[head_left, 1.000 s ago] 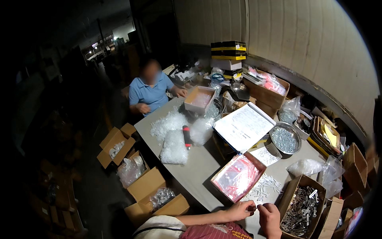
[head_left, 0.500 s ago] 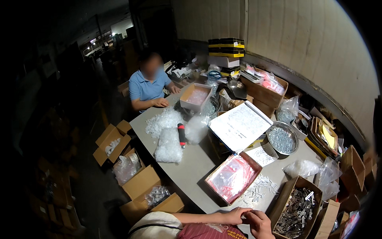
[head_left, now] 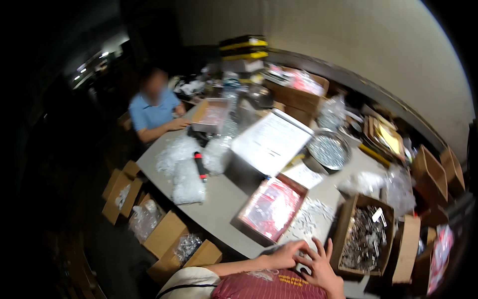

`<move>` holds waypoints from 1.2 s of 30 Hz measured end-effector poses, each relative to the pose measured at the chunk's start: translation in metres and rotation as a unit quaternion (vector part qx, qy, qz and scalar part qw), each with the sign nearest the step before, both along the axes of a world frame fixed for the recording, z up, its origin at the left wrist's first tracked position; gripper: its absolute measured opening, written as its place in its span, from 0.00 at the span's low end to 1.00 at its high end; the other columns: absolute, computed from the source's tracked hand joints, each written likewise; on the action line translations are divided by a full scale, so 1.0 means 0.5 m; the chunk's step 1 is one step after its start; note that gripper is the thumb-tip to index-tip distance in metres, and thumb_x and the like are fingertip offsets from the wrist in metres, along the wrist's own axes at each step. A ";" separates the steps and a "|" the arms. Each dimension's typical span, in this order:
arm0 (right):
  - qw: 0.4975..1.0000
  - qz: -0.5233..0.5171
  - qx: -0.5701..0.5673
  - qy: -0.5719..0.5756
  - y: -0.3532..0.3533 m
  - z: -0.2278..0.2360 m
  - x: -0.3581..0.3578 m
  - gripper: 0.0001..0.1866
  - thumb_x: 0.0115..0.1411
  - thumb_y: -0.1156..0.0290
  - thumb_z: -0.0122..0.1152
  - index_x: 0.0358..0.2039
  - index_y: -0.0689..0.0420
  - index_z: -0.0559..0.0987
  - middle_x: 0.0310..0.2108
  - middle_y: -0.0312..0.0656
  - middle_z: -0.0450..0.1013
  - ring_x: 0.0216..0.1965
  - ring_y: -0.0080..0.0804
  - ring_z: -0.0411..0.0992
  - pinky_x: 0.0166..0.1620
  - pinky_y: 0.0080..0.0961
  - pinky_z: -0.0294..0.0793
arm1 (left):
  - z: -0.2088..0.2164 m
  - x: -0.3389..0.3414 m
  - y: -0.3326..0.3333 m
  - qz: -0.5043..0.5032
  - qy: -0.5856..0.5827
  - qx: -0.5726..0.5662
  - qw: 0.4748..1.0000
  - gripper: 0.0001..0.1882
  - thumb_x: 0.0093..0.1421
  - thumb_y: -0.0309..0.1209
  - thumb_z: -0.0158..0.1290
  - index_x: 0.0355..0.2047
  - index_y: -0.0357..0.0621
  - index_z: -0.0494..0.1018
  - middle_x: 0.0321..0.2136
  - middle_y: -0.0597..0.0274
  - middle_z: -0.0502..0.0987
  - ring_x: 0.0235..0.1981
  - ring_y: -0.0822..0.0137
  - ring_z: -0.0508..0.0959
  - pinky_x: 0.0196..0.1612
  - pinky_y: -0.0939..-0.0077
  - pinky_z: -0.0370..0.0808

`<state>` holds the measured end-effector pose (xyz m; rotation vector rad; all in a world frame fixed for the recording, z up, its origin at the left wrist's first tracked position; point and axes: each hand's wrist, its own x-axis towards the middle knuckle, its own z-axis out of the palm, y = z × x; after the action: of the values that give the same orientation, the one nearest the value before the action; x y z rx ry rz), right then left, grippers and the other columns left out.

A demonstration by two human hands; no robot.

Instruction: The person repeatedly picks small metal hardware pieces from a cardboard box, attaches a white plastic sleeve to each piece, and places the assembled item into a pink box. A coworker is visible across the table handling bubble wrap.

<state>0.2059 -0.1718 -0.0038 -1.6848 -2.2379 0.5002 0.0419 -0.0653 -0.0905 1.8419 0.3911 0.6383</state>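
Pale panelled wall (head_left: 358, 55) behind everything, curving with the lens. Below it, the grey bench (head_left: 219, 209), crowded at its far and right sides. Co-worker (head_left: 153, 118) in a blue shirt sits at its far left end, a hand at the bench edge. 3 open cartons (head_left: 164, 232) stand in a row below, left of the bench, with clear or pale goods inside.

At the near right, a cardboard box of metal parts (head_left: 344, 233); a loose heap, 1 white piece lying on top. Left of it, a shallow box (head_left: 294, 186) of clear, red-edged bags. Beyond that, a pad of white paper (head_left: 271, 144), its writing blurred. A round steel bowl (head_left: 347, 155) of small shiny pieces sits just right of the pad. Across the bench, a plump clear bag (head_left: 188, 187) of whitish bits.

The 2 hands are together at the near edge, in front of the wearer's maroon garment: left hand (head_left: 285, 255) bent inward, right hand (head_left: 321, 266) with fingers splayed, fingertips meeting or overlapping. Cannot tell whether anything is gripped; motion blur. Red-and-black cylinder (head_left: 200, 166) beside the plump bag. Smallest: white pieces (head_left: 314, 217), scattered between the 2 near boxes, just beyond the hands.
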 end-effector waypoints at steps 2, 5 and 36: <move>1.000 0.001 -0.021 -0.006 0.000 -0.010 0.008 0.31 0.43 0.63 0.72 0.53 0.38 0.82 0.63 0.43 0.66 0.73 0.66 0.42 0.66 0.80 0.24 | 0.001 0.002 0.003 0.055 0.008 0.081 0.995 0.20 0.48 0.20 0.59 0.43 0.39 0.70 0.41 0.50 0.78 0.46 0.47 0.78 0.48 0.59 0.74; 1.000 0.005 -0.010 0.024 0.000 -0.028 0.004 0.30 0.47 0.63 0.70 0.55 0.42 0.80 0.65 0.44 0.64 0.72 0.65 0.45 0.65 0.83 0.27 | 0.002 -0.003 0.005 0.038 0.054 0.056 0.996 0.19 0.49 0.19 0.60 0.43 0.41 0.71 0.38 0.53 0.79 0.42 0.49 0.80 0.45 0.60 0.76; 0.921 -0.326 0.205 -0.059 0.164 -0.182 0.502 0.10 0.46 0.72 0.67 0.32 0.54 0.85 0.34 0.45 0.74 0.43 0.48 0.73 0.47 0.43 0.75 | -0.063 -0.016 0.009 0.169 0.059 -0.188 0.966 0.11 0.58 0.25 0.64 0.32 0.41 0.70 0.27 0.69 0.72 0.31 0.78 0.70 0.36 0.80 0.69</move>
<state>0.4569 -0.0901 -0.0949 -2.0872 -1.5380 -0.2222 0.0339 -0.0609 -0.1220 1.4626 0.8592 0.6343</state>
